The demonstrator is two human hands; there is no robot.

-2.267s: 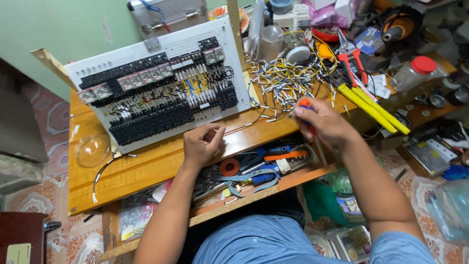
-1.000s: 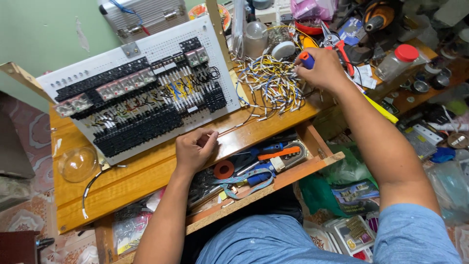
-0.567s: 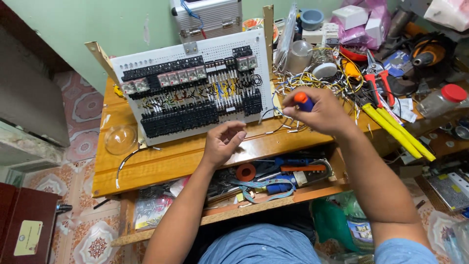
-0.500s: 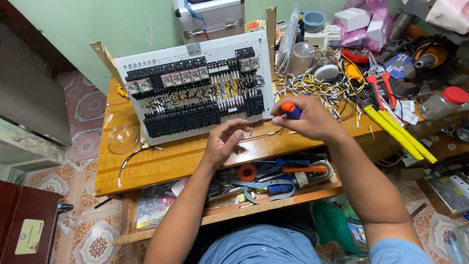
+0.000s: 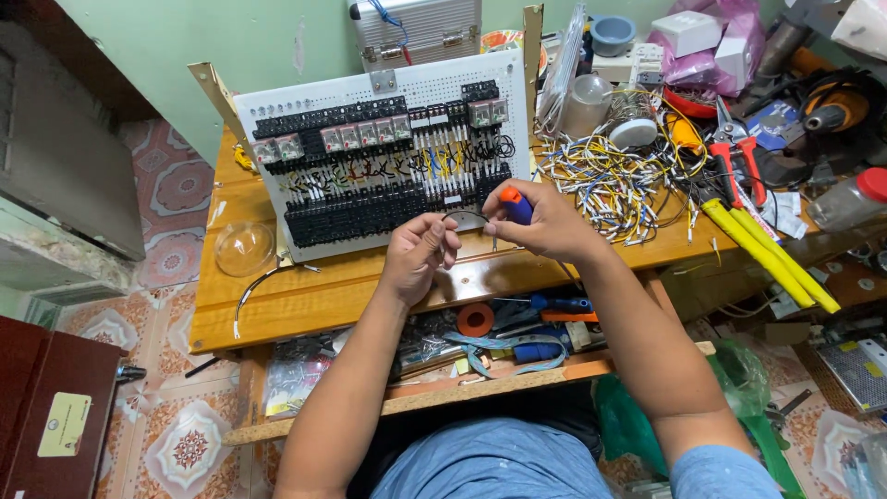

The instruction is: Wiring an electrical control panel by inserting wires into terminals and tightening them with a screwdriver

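The left hand point(image 5: 420, 251) pinches one end of a thin black wire point(image 5: 465, 214), which arcs across to the right hand point(image 5: 545, 222). The right hand is clamped around a screwdriver point(image 5: 516, 204) with a blue handle and orange cap. Both hands sit close together above the front edge of the glossy wooden bench point(image 5: 314, 296), just before the white perforated wiring panel point(image 5: 383, 152) carrying rows of black terminal blocks. A tangled heap of yellow and white wire offcuts point(image 5: 605, 180) lies right of the panel. A clear plastic dome point(image 5: 243, 248) rests at the left.
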